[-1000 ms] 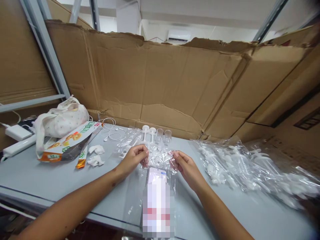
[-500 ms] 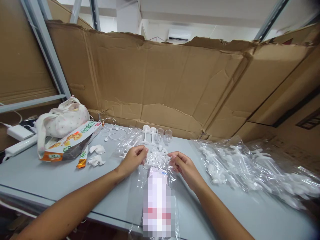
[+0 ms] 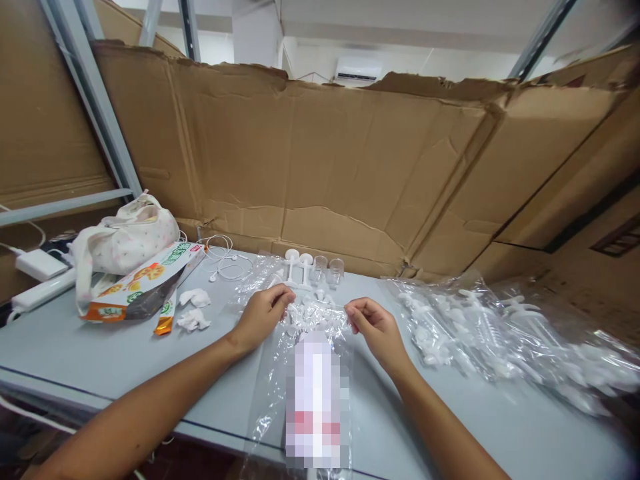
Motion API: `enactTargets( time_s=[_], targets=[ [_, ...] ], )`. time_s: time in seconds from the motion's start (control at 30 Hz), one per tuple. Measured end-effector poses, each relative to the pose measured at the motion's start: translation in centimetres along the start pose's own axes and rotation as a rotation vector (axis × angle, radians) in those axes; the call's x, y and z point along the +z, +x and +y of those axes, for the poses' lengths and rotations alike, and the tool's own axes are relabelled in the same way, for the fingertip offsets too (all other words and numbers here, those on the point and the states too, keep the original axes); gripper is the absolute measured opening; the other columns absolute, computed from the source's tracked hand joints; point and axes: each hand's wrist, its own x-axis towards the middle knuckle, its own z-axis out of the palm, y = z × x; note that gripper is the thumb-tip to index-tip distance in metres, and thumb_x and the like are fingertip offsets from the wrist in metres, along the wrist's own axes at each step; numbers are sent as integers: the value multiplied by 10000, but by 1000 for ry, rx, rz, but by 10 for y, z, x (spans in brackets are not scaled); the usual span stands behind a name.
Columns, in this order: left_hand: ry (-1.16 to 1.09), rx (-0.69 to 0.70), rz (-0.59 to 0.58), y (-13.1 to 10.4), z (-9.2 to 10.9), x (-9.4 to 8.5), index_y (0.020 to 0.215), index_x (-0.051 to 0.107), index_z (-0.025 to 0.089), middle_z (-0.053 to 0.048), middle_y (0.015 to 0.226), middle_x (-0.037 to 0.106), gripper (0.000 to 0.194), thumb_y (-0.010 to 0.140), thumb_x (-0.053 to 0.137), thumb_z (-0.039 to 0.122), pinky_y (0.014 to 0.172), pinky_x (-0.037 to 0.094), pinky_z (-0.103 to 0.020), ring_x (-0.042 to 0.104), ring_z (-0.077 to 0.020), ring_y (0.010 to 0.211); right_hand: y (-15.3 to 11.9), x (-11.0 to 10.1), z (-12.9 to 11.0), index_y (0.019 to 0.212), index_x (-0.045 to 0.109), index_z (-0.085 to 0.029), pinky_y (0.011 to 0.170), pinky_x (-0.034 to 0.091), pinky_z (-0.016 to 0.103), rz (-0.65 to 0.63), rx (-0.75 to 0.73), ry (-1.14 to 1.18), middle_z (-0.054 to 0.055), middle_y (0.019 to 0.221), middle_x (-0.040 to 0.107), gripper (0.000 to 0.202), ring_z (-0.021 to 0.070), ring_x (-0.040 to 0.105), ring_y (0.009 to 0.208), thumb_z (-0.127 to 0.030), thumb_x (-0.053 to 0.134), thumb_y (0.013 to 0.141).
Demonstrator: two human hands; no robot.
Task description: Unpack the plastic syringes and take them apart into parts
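Fingers of your left hand (image 3: 265, 312): thumb set against forefinger, apparently pinching the upper left edge of a clear bag (image 3: 266, 421). Fingers of your right hand (image 3: 377, 328): tips together on the upper right edge of the same bag, so the film spans the gap between your hands and drapes toward you over the tabletop (image 3: 525, 427).

Phone (image 3: 313, 393) lies between your forearms, its screen pixelated. Film shows around it; the exact layering cannot be told.

White plastic parts (image 3: 309, 312) sit between your hands, either inside the bag or seen through it; undetermined. Just beyond: two white plungers (image 3: 292, 256), with two clear cups (image 3: 336, 272) beside them. Well off to your right: a row of bagged parts (image 3: 475, 333), untouched.

Step in hand, as judged: spreading the bag's upper edge with both hands. Next move, as judged, calls for an even pinch on both sides and for telling the film layers apart by touch, since glare obscures the edge.
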Motion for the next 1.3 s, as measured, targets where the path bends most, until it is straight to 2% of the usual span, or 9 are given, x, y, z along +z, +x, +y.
enactTargets(
  time_s=[0.13,0.23,0.43,0.6,0.7,0.87,0.97,1.13,1.3],
  targets=[
    [-63,-1,43,-1,-1,-2,745,531,195,43,555,487,236,859,465,391,580,369,-235,483,-127,530,-1,1,0,878,594,-221,497,335,255,-115,85,161,-38,584,546,258,116,471,500,-440,641,750],
    [-40,21,54,-2,0,-4,780,555,194,41,563,495,223,859,473,386,586,371,-235,486,-125,534,-1,4,-3,826,594,-202,481,328,254,-193,150,174,-34,557,554,287,109,460,472,-453,673,712],
    [17,75,81,-1,2,-9,767,577,186,36,586,492,234,864,478,375,598,372,-236,470,-114,557,0,4,-4,717,609,-193,465,343,252,-126,113,112,-17,558,578,277,112,486,476,-454,695,684],
    [-268,-80,-132,2,-3,-9,938,576,170,2,647,574,291,812,545,431,573,424,-247,525,-122,571,4,-7,4,727,613,-196,471,328,248,-17,86,121,-16,579,578,220,103,470,483,-404,684,723],
    [-308,-156,-237,2,-4,-6,777,554,159,-1,596,576,258,773,595,413,552,421,-242,520,-112,532,4,-8,6,769,617,-201,477,331,251,3,76,154,-22,580,564,201,104,462,492,-395,663,749],
    [-255,-167,-133,4,-5,-4,752,541,158,21,555,558,216,784,576,369,544,415,-229,505,-99,506,1,-4,2,978,575,-221,512,357,253,-175,177,208,-30,623,586,262,119,512,541,-375,634,774],
    [-216,-161,-92,5,-7,-6,763,548,155,21,576,560,208,792,568,359,562,427,-231,518,-102,530,2,-5,1,952,561,-208,510,360,251,-238,207,161,-43,604,567,298,114,509,526,-337,692,718],
    [-167,-129,-73,4,-6,-8,810,569,151,4,622,589,212,803,560,363,584,437,-236,541,-113,576,6,-11,3,894,576,-200,514,357,254,-153,112,96,-41,594,543,251,111,495,535,-348,685,723],
    [-177,-161,-235,3,-7,-9,886,565,145,-8,632,623,247,787,572,371,575,431,-240,540,-113,554,10,-16,6,877,591,-211,540,381,269,18,28,130,-26,624,560,233,122,509,559,-356,684,721]
  ],
)
